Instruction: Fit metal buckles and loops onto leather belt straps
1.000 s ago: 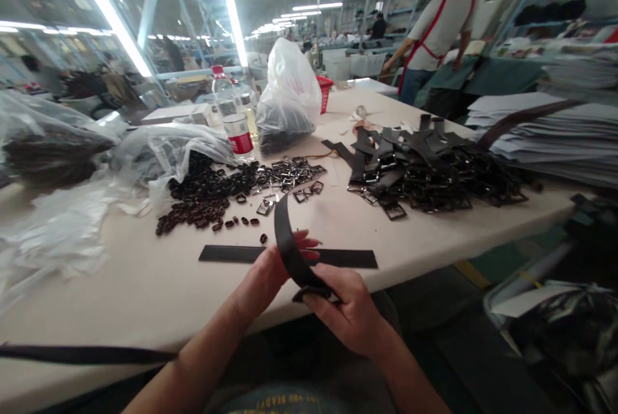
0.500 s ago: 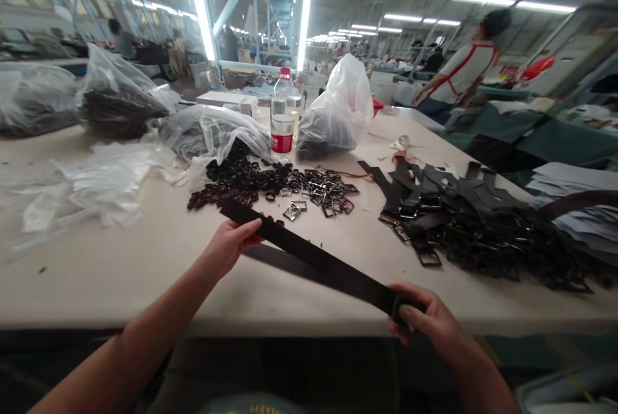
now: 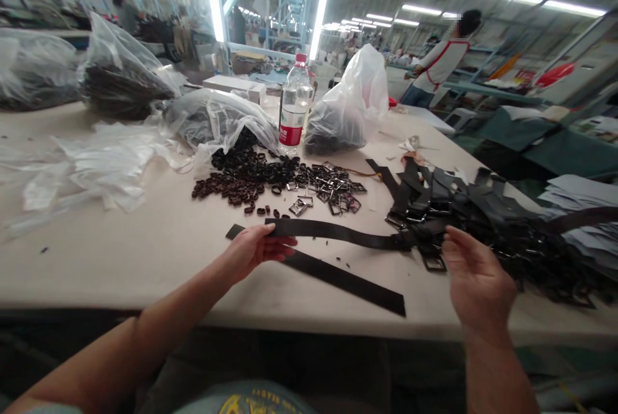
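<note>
My left hand pinches one end of a black belt strap between thumb and fingers, the other fingers loosely extended below. The strap runs in a slight wave to the right, and its far part overlaps the dark pile in view. At that far end my right hand is closed, thumb and fingertips together at the strap's edge; the exact grip is hard to make out. A second black strap lies flat on the table below, passing behind my left hand.
To the right lies a heap of black straps with buckles. Metal buckles and small dark loops are heaped mid-table. Behind stand a bottle and a plastic bag. A person stands at the back right.
Both hands have moved right, and my right hand has risen toward the heap with the strap's far end. The strap now bends in a wave. The lower strap shows more fully.
</note>
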`<move>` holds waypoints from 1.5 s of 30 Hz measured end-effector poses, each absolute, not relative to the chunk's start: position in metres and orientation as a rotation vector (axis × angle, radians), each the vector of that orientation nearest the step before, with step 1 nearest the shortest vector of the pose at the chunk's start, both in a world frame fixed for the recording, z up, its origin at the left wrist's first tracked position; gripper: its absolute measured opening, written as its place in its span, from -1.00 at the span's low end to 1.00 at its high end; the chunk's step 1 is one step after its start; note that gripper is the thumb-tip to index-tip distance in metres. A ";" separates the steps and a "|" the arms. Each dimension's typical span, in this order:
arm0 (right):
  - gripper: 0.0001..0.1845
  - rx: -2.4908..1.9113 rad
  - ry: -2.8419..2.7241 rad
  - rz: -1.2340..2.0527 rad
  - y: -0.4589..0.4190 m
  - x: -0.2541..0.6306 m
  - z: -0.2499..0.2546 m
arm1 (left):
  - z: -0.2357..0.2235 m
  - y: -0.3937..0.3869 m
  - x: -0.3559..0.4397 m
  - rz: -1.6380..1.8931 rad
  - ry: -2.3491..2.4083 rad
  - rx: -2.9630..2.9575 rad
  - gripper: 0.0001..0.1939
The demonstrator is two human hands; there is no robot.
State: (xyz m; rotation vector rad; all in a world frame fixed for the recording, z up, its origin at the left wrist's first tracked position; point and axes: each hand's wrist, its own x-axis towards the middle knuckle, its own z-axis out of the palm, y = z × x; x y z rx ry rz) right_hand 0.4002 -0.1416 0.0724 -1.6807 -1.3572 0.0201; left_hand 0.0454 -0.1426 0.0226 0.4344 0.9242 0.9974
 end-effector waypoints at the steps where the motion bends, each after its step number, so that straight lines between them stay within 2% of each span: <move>1: -0.49 -1.556 -1.480 0.035 -0.142 0.378 0.072 | 0.022 -0.143 0.048 0.992 0.914 0.442 -0.64; 3: -0.57 -1.320 -1.794 0.118 -0.140 0.330 0.065 | 0.019 -0.142 0.051 0.994 0.888 0.495 -0.65; 5: -0.57 -1.137 -2.013 0.203 -0.134 0.287 0.052 | 0.015 -0.142 0.049 0.996 0.862 0.581 -0.63; 9: -0.57 -0.983 -2.166 0.363 -0.116 0.236 0.028 | 0.009 -0.142 0.037 0.980 0.873 0.763 -0.56; 14: -0.56 -0.972 -2.076 0.540 -0.108 0.227 0.016 | 0.010 -0.139 0.020 0.938 0.911 0.884 -0.58; 20: -0.66 -0.939 -2.114 0.447 -0.110 0.227 0.012 | 0.009 -0.134 0.018 0.885 0.867 1.026 -0.61; 24: -0.76 -0.937 -2.136 0.424 -0.109 0.226 0.012 | 0.023 -0.118 0.012 0.816 0.967 1.238 -0.49; 27: -0.80 -0.971 -2.147 0.361 -0.108 0.229 0.011 | 0.032 -0.091 0.003 0.896 1.171 1.436 -0.41; 31: -0.82 -0.962 -2.162 0.326 -0.109 0.231 0.008 | 0.024 -0.047 0.000 0.870 1.590 1.954 -0.66; 35: -0.86 -0.978 -2.158 0.329 -0.111 0.232 0.009 | 0.002 -0.013 0.006 0.658 1.675 2.242 -0.84; 40: -0.88 -1.020 -2.132 0.329 -0.111 0.234 0.009 | -0.012 0.002 0.009 0.652 1.684 2.235 -0.87; 45: -0.84 -1.099 -2.025 0.308 -0.109 0.237 0.007 | -0.008 -0.028 0.007 0.773 1.525 2.184 -0.87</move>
